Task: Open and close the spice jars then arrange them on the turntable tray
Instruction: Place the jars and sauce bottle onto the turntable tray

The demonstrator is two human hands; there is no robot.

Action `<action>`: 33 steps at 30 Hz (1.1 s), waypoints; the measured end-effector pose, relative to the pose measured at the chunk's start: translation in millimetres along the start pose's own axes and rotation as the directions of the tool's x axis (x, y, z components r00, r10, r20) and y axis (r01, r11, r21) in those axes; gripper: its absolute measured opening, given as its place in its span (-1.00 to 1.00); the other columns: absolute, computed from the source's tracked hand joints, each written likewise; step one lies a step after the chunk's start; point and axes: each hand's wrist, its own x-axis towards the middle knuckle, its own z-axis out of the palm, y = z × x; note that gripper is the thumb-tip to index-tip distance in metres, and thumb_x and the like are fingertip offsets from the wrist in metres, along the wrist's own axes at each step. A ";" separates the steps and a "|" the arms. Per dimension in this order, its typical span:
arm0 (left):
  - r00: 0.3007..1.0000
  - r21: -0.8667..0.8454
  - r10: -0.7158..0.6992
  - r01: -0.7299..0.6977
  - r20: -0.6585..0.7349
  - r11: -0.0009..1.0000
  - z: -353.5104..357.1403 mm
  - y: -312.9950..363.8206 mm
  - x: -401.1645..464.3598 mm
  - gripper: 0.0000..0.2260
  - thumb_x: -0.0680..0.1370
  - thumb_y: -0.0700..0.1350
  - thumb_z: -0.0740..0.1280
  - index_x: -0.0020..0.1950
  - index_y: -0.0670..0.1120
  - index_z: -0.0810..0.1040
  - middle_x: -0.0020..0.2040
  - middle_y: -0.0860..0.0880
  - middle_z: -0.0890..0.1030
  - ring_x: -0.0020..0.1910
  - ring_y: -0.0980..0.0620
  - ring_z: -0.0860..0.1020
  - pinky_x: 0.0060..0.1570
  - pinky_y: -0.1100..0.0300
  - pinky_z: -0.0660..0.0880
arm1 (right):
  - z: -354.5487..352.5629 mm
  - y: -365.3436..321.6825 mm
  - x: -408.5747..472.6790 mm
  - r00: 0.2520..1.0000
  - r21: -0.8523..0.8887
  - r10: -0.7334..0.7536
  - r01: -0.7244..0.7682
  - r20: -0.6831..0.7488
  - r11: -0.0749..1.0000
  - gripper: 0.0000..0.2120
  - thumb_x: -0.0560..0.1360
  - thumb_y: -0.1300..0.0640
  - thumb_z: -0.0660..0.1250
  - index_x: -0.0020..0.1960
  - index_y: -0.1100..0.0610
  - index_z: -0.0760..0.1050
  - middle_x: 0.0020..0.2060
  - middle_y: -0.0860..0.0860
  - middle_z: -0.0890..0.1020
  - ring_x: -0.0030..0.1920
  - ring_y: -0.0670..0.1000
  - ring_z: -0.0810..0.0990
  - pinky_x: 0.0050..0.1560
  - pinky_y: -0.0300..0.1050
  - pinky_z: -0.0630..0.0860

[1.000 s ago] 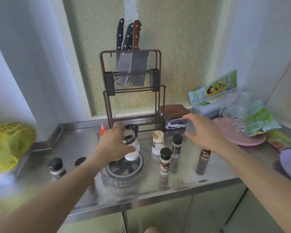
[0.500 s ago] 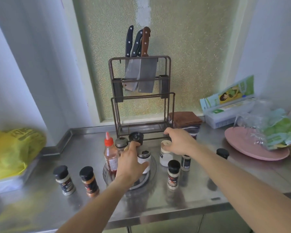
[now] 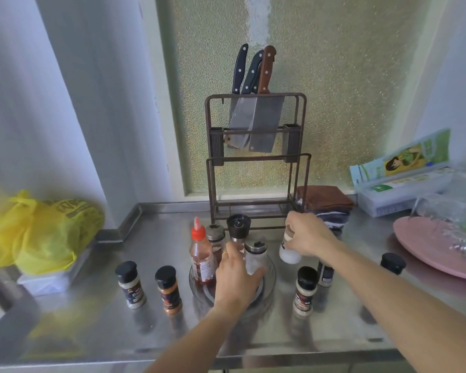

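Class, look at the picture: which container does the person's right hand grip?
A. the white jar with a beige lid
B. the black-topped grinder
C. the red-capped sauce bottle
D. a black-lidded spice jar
A: the right hand curls round the white jar with a beige lid, just right of the round clear turntable tray.

A clear turntable tray (image 3: pixel 269 267) carries a red sauce bottle (image 3: pixel 201 254) and a clear jar (image 3: pixel 254 258). A white jar (image 3: pixel 289 254) is just right of it. Black-lidded spice jars (image 3: pixel 304 290) stand upright around it.

Brushed stainless-steel counter (image 3: pixel 97 327), glossy; clear plastic turntable tray (image 3: pixel 270 275); crinkly yellow plastic bag (image 3: pixel 46 232).
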 end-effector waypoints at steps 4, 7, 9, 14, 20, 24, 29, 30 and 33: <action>0.997 -0.001 -0.072 0.072 0.023 0.997 3.8 -2.8 -8.9 -0.53 0.49 0.07 0.48 0.23 -0.11 0.36 0.16 -0.06 0.58 0.17 -0.11 0.56 0.12 0.05 0.48 | -36.2 -12.7 -17.9 0.998 0.069 -0.006 0.009 -0.056 0.998 -0.50 0.41 0.03 0.54 0.25 0.10 0.43 0.08 0.11 0.60 -0.06 0.11 0.51 -0.11 -0.02 0.49; 0.997 0.000 -0.063 0.063 0.055 0.998 3.6 -6.1 -8.3 -0.59 0.49 0.00 0.46 0.22 -0.09 0.40 0.13 -0.05 0.60 0.15 -0.08 0.57 0.13 0.08 0.49 | -56.4 -24.6 -34.4 0.998 0.072 -0.027 0.031 -0.056 0.997 -0.43 0.36 -0.04 0.57 0.27 0.06 0.42 0.08 0.09 0.57 0.00 0.13 0.53 -0.01 0.04 0.55; 0.995 0.010 -0.053 0.053 0.082 0.999 3.0 -7.6 -7.8 -0.63 0.49 -0.04 0.45 0.23 -0.09 0.43 0.12 -0.05 0.62 0.15 -0.08 0.59 0.16 0.05 0.52 | -62.4 -33.2 -43.8 0.998 0.073 -0.051 0.054 -0.045 0.996 -0.42 0.34 -0.06 0.58 0.25 0.05 0.42 0.08 0.05 0.57 0.02 0.11 0.53 -0.02 0.02 0.54; 0.993 -0.002 -0.041 0.041 0.111 0.999 -1.9 -11.2 -12.2 -0.64 0.51 -0.14 0.37 0.31 -0.10 0.46 0.14 -0.05 0.66 0.18 -0.09 0.61 0.19 -0.01 0.56 | -63.7 -53.9 -55.8 0.994 0.095 -0.106 0.109 -0.038 0.990 -0.47 0.31 -0.10 0.58 0.15 0.06 0.46 0.03 0.01 0.59 0.02 0.10 0.55 0.02 0.06 0.55; 0.999 -0.026 0.026 -0.027 -0.022 0.999 -37.7 -28.3 -41.7 -0.71 0.55 -0.25 0.27 0.24 -0.03 0.52 0.07 0.03 0.70 0.07 0.00 0.65 0.10 0.02 0.60 | -43.8 -84.5 -60.8 0.984 0.162 -0.175 0.178 -0.029 0.971 -0.50 0.30 -0.07 0.58 0.14 0.03 0.46 0.00 -0.04 0.58 0.03 0.06 0.55 0.01 0.02 0.56; 0.985 0.049 0.040 -0.033 -0.168 0.998 -58.1 -57.6 -67.9 -0.78 0.53 -0.20 0.35 0.13 0.05 0.51 -0.01 0.07 0.68 -0.01 0.01 0.65 -0.01 0.06 0.58 | -11.0 -119.5 -58.5 0.975 0.201 -0.222 0.219 -0.007 0.955 -0.51 0.30 -0.02 0.59 0.11 0.04 0.44 -0.06 -0.05 0.59 -0.05 0.03 0.55 -0.17 -0.06 0.48; 0.976 0.116 0.014 0.012 -0.216 0.993 -62.5 -77.7 -83.6 -0.74 0.55 -0.14 0.37 0.23 -0.05 0.53 0.04 -0.02 0.68 -0.02 -0.11 0.64 -0.10 0.05 0.52 | 38.5 -153.9 -56.9 0.987 0.271 -0.157 0.156 -0.017 0.950 -0.44 0.28 0.04 0.61 0.16 0.11 0.42 -0.05 0.00 0.61 -0.04 0.06 0.59 -0.20 -0.08 0.47; 0.976 0.121 0.002 0.026 -0.218 0.992 -60.7 -80.2 -84.6 -0.75 0.56 -0.12 0.36 0.24 -0.05 0.53 0.01 -0.04 0.70 -0.05 -0.12 0.65 -0.12 0.04 0.51 | 45.6 -157.2 -57.2 0.990 0.273 -0.137 0.142 -0.037 0.951 -0.42 0.29 0.04 0.61 0.19 0.13 0.42 -0.02 0.02 0.62 -0.02 0.08 0.60 -0.19 -0.10 0.45; 0.974 0.064 -0.057 0.073 -0.218 0.995 -55.1 -86.3 -85.9 -0.79 0.57 -0.13 0.34 0.21 -0.03 0.54 -0.05 -0.03 0.72 -0.04 -0.11 0.67 -0.12 0.04 0.54 | 57.7 -162.3 -58.8 0.993 0.287 -0.085 0.107 -0.087 0.952 -0.37 0.31 0.04 0.61 0.26 0.16 0.41 0.05 0.07 0.63 0.03 0.11 0.62 -0.18 -0.11 0.41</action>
